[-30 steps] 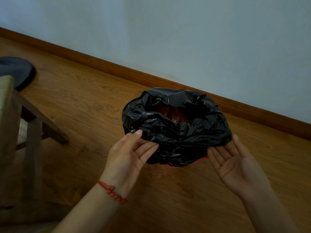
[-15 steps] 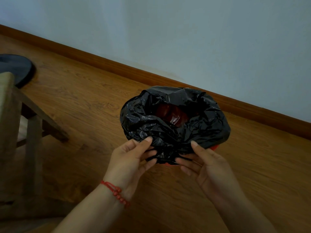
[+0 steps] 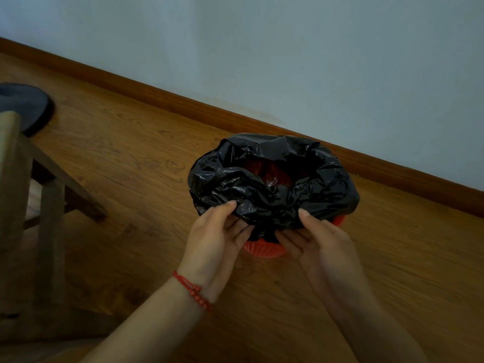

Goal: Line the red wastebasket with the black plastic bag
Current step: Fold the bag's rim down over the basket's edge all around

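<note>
While both the left hand (image 3: 214, 239) and right hand (image 3: 318, 241) pinch the black plastic bag (image 3: 272, 195) at the red wastebasket (image 3: 263, 249) near rim, draw the film evenly downward

Dim room. Plain pale blue-grey wall (image 3: 288, 48) fills the top. Brown wooden baseboard (image 3: 167, 96) runs diagonally from upper left to right edge. Wood-plank floor (image 3: 136, 153), warm brown, visible grain. Wooden furniture frame (image 3: 49, 205) at left edge, legs on floor. Dark round flat object (image 3: 26, 106) on floor behind it, partly cut off.
</note>
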`<state>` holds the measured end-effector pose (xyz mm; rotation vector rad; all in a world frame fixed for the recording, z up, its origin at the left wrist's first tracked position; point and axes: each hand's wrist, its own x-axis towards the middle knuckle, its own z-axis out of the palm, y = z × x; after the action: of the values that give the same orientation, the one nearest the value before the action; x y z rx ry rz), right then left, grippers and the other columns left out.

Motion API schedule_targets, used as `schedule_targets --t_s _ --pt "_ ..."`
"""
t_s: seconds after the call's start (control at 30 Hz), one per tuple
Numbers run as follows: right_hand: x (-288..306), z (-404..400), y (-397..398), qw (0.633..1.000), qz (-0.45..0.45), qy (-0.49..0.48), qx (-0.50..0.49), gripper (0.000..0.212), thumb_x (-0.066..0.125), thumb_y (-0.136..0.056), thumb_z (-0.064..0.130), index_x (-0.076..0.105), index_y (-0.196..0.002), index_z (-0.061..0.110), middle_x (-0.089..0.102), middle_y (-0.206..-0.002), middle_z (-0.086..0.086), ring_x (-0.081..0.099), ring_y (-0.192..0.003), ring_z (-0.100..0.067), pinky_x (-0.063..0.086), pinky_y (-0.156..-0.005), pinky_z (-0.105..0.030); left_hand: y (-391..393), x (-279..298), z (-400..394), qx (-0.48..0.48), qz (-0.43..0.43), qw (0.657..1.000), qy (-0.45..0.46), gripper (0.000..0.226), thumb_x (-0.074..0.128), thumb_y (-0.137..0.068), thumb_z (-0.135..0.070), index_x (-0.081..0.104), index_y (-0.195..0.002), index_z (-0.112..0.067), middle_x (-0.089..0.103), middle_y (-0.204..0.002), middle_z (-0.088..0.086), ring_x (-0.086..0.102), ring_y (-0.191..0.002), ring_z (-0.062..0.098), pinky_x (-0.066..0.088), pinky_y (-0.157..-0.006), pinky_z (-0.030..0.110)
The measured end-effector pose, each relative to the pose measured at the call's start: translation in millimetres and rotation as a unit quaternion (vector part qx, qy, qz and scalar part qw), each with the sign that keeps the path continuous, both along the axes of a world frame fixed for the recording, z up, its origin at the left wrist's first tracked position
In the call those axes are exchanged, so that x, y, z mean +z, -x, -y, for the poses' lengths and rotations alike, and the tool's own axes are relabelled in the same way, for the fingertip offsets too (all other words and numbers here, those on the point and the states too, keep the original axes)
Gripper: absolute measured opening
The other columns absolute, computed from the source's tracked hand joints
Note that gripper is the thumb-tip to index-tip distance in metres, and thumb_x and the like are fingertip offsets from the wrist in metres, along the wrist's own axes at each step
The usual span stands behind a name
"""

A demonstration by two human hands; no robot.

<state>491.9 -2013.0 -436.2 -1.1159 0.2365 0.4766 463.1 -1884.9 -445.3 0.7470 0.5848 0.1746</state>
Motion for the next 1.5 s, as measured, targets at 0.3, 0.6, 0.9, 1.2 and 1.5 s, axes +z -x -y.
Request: schedule_targets --t_s 0.3,0.6,0.9,1.2,1.5 --pt "-3 1 -10 0.998 0.000 -0.054 -0.031 0.019 0.047 -0.089 0.010 0.063 -0.098 0.011 0.072 -0.104 -0.010 0.067 -0.099 -0.023 0.053 -0.088 -0.037 -17 3 0 0.006 0.009 0.998 -0.054 0.014 0.045 -0.086 -0.004 0.058 -0.082 -0.004 0.068 -0.077 0.007 0.067 -0.075 0.018 0.056 -0.070 0.025" --pt "-8 15 2 0.991 0.072 0.112 0.012 0.017 0.051 -0.085 0.014 0.064 -0.086 0.002 0.074 -0.082 -0.012 0.071 -0.072 -0.025 0.058 -0.059 -0.027 22 -2 0 0.019 -0.130 0.959 -0.252 0.018 0.063 -0.078 -0.015 0.059 -0.062 -0.010 0.060 -0.065 0.004 0.059 -0.057 0.010 0.049 -0.057 0.027" --pt "-5 18 2 0.978 0.114 0.170 0.035 0.015 0.050 -0.088 0.010 0.062 -0.086 0.002 0.074 -0.075 -0.013 0.071 -0.067 -0.026 0.057 -0.055 -0.025 22 -6 -1 -0.001 -0.118 0.987 -0.108 0.011 0.059 -0.081 -0.013 0.061 -0.073 -0.007 0.070 -0.088 0.008 0.067 -0.083 0.017 0.056 -0.065 0.031" --pt "-10 17 -3 0.995 0.048 0.092 0.013 0.016 0.051 -0.087 0.010 0.064 -0.091 0.004 0.075 -0.087 -0.011 0.071 -0.084 -0.027 0.058 -0.074 -0.034 18 -5 -2 0.042 -0.065 0.980 -0.182 0.018 0.061 -0.078 -0.008 0.059 -0.061 -0.003 0.069 -0.069 0.003 0.067 -0.068 0.008 0.055 -0.076 0.027" --pt "-8 16 -8 1.000 0.009 0.017 0.024 0.023 0.045 -0.090 0.010 0.059 -0.106 0.003 0.072 -0.100 -0.016 0.069 -0.091 -0.030 0.057 -0.078 -0.039 -11 5 -6 -0.037 -0.009 0.997 -0.067 0.012 0.049 -0.085 -0.005 0.059 -0.083 0.000 0.067 -0.087 0.007 0.063 -0.088 0.017 0.053 -0.079 0.027"
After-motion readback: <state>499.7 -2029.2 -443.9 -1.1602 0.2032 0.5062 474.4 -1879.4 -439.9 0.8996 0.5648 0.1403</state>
